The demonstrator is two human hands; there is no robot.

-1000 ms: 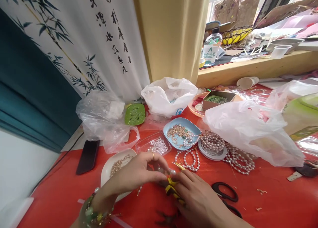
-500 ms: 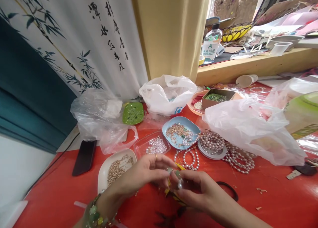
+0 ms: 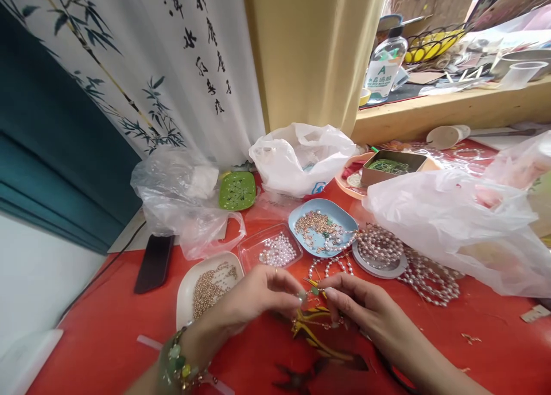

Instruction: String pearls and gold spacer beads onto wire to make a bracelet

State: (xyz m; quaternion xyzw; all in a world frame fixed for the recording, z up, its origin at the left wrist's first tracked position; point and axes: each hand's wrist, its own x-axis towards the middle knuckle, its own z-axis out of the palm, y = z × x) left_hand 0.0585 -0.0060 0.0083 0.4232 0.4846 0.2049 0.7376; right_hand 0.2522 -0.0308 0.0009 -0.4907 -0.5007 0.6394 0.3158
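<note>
My left hand (image 3: 253, 300), with a ring and a green bead bracelet at the wrist, pinches a small beaded piece (image 3: 310, 291) above the red table (image 3: 99, 337). My right hand (image 3: 365, 309) meets it from the right and pinches the same piece. Yellow-handled pliers (image 3: 316, 326) lie on the table just below both hands, with a thin beaded chain draped over them. A white dish of gold beads (image 3: 206, 289) sits by my left hand. A clear tray of pearls (image 3: 275, 250) and a blue dish of findings (image 3: 321, 233) lie beyond.
Pearl strands (image 3: 424, 277) and a spool (image 3: 379, 251) lie to the right under a large plastic bag (image 3: 456, 228). A black phone (image 3: 155, 263), a green dish (image 3: 236, 191), more bags and a tin (image 3: 391, 166) stand behind. A cluttered wooden sill (image 3: 451, 111) runs along the back right.
My right hand has let go of the yellow pliers, which now lie on the table. Both hands moved together onto the small beaded piece. The camera shifted, hiding the black scissors.
</note>
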